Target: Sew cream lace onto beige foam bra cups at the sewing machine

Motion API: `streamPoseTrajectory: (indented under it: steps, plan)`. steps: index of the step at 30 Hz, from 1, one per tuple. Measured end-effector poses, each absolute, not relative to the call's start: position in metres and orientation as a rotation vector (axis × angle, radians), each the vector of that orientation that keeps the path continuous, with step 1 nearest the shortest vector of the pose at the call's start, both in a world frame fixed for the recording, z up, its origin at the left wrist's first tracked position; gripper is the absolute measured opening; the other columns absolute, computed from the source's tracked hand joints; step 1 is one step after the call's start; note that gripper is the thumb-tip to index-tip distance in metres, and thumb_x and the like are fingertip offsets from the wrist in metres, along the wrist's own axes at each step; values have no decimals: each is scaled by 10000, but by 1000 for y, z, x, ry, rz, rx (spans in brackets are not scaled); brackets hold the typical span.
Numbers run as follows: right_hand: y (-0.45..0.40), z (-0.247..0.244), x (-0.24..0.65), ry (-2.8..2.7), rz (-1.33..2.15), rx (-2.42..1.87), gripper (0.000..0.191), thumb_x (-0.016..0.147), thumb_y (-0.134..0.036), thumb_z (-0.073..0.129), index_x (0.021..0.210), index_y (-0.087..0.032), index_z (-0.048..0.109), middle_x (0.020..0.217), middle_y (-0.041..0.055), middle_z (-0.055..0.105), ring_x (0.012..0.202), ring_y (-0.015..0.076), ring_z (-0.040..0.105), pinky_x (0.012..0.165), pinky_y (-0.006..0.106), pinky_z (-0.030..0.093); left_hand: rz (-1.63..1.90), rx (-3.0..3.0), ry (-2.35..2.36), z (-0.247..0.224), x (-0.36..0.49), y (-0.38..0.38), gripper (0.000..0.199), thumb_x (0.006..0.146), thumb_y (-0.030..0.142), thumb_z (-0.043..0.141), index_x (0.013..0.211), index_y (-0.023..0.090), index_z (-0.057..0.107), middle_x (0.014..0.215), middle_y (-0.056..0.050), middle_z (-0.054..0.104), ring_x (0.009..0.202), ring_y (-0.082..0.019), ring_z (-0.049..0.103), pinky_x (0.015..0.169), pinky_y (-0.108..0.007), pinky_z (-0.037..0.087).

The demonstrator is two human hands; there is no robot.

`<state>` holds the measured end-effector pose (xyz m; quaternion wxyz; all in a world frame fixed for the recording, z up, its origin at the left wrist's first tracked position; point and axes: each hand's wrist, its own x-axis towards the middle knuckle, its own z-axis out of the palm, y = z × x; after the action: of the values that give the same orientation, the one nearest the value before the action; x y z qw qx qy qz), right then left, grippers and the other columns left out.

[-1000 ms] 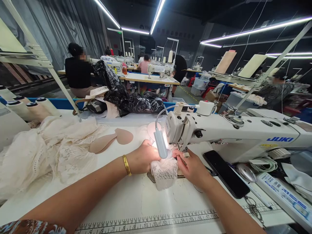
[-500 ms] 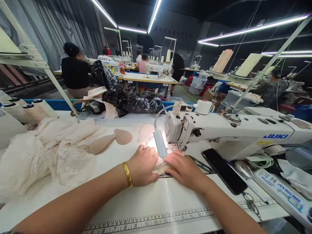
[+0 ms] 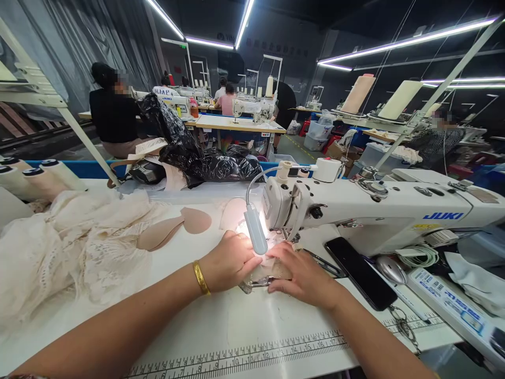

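Under the needle area of a white JUKI sewing machine lies a small pale, sheer piece of fabric, partly covered by my hands and a lit grey lamp. My left hand, with a gold bangle on the wrist, is closed at the fabric's left side, thumb against bent fingers. On the right side of the fabric my right hand lies with fingers stretched forward and the thumb apart. The needle and presser foot are hidden behind lamp and fingers. Beige cup-shaped pieces lie to the left.
Cream lace fabric is heaped at the left, near thread cones. Right of my hand are black thread snips, a phone and a computer mouse. A printed ruler runs along the front edge. Black plastic bags lie behind the table.
My left hand has shifted its grip, the thumb now nearer the lamp, and more of the fabric's near edge shows. My right hand stays almost in place. The view has turned slightly.
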<state>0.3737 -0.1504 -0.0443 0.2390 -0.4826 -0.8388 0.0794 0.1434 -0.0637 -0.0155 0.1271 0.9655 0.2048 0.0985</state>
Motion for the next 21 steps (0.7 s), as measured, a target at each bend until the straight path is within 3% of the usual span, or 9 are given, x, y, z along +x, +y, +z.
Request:
streamPoseTrajectory:
  steps: [1, 4, 5, 8, 10, 14, 16, 19, 21]
  plan:
    - [-150, -47, 371, -2319, 195, -1300, 374, 942, -383, 738, 1233, -232, 560, 1105, 66, 694, 916, 246, 624, 767, 364, 515, 311, 2781, 592, -16, 143, -63, 488, 1074, 291, 297, 690, 161, 568, 811, -29, 643, 753, -172, 509, 789, -367, 318]
    - [-147, -56, 370, -2339, 3, -1277, 148, 1025, -177, 517, 1138, -219, 604, 961, 62, 685, 850, 236, 608, 689, 339, 474, 227, 2754, 558, -10, 139, -63, 533, 1102, 364, 241, 766, 181, 612, 783, -17, 626, 748, -172, 520, 782, -347, 320]
    - [-146, -57, 373, -2321, -45, -1281, 205, 1022, -124, 459, 1110, -219, 617, 916, 58, 679, 812, 231, 595, 672, 338, 466, 165, 2754, 530, -7, 136, -63, 510, 1097, 437, 285, 820, 192, 637, 822, -18, 634, 775, -180, 536, 777, -340, 320]
    - [-144, -52, 388, -2207, -99, -1234, 219, 1018, -114, 461, 1084, -225, 638, 938, 74, 682, 848, 248, 587, 722, 363, 497, -17, 2771, 458, 1, 130, -63, 395, 921, 611, 632, 1069, 247, 674, 1012, -36, 651, 918, -239, 573, 778, -328, 318]
    - [-146, -45, 397, -2134, -67, -1196, 189, 1035, -137, 468, 1051, -224, 634, 984, 93, 678, 934, 264, 592, 784, 384, 512, -105, 2809, 487, 3, 128, -64, 456, 822, 517, 770, 1197, 285, 657, 1082, -51, 644, 968, -274, 568, 788, -337, 312]
    - [-151, -35, 392, -2225, 264, -1258, 23, 1025, -256, 609, 1032, -239, 623, 909, 38, 661, 898, 235, 589, 786, 360, 500, -163, 2842, 573, 0, 132, -64, 283, 920, 275, 623, 1189, 339, 686, 1095, -61, 638, 976, -278, 557, 786, -355, 298]
    - [-151, -36, 382, -2358, 402, -1249, 186, 946, -339, 751, 1037, -243, 622, 899, 11, 650, 865, 219, 577, 765, 338, 483, -114, 2813, 587, -2, 135, -64, 271, 963, 263, 554, 1167, 360, 703, 1078, -53, 640, 990, -272, 554, 800, -359, 304]
    - [-149, -41, 372, -2467, 333, -1244, 123, 1014, -265, 630, 904, -221, 595, 892, 21, 621, 826, 204, 544, 730, 321, 454, -37, 2787, 587, -5, 137, -63, 232, 1001, 324, 511, 1094, 328, 724, 1031, -49, 640, 968, -259, 559, 816, -357, 317]
    - [-148, -40, 374, -2422, 270, -1317, 216, 1044, -180, 499, 842, -217, 564, 863, 35, 601, 810, 210, 525, 696, 317, 442, 15, 2794, 567, -8, 137, -62, 234, 1015, 347, 496, 1012, 290, 723, 1013, -48, 640, 948, -248, 567, 820, -351, 321]
